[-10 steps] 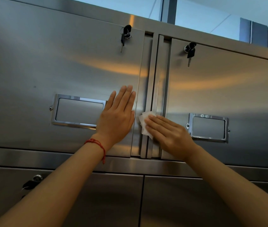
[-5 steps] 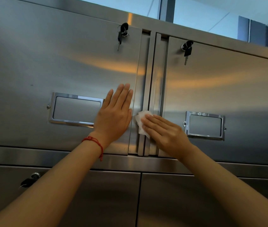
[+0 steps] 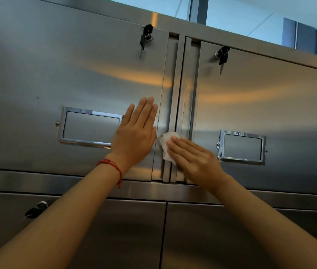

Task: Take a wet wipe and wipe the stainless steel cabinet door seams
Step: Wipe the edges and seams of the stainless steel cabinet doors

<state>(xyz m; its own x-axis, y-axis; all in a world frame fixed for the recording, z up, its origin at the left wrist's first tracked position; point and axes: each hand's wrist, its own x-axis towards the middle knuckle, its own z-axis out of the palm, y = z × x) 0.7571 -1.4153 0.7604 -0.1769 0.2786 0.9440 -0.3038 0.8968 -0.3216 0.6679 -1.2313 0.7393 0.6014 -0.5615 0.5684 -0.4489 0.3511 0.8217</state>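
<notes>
Two upper stainless steel cabinet doors meet at a vertical seam (image 3: 179, 90) with raised edge strips. My right hand (image 3: 192, 158) lies flat with straight fingers and presses a white wet wipe (image 3: 166, 143) against the lower part of that seam. Only the wipe's left part shows past my fingertips. My left hand (image 3: 135, 135) rests flat, fingers straight and together, on the left door (image 3: 66, 74) just left of the seam. A red string bracelet circles my left wrist.
Keys hang from a lock on the left door (image 3: 145, 38) and on the right door (image 3: 221, 56). Each door carries a framed label holder (image 3: 89, 128) (image 3: 242, 147). Below a horizontal rail are two lower doors with their own seam (image 3: 163, 233) and a lock (image 3: 37, 209).
My right hand and the wipe stay at about the same height low on the seam. My left hand keeps its place on the left door. The view has shifted slightly.
</notes>
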